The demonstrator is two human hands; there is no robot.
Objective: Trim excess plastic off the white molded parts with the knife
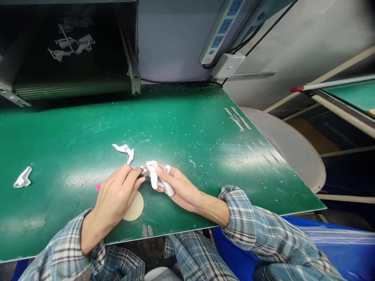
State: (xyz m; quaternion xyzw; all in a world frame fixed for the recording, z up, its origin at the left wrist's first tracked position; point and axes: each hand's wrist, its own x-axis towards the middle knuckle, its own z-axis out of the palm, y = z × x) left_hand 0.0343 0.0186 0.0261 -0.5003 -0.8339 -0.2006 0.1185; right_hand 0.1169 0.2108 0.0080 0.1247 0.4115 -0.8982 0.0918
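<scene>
Near the front edge of the desk (190,117), our left hand (115,197) and right hand (178,187) meet on a plastic part (152,171). A second part (125,150) lies just behind them, and a third piece (23,177) far left.

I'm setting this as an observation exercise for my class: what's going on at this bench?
A person in plaid sleeves works at a green bench. The right hand grips a white plastic part, and the left hand pinches in at its end; a pink tip pokes out beside that hand, but what it belongs to is unclear. A similar white piece lies just beyond the hands, another piece at the far left.
</scene>
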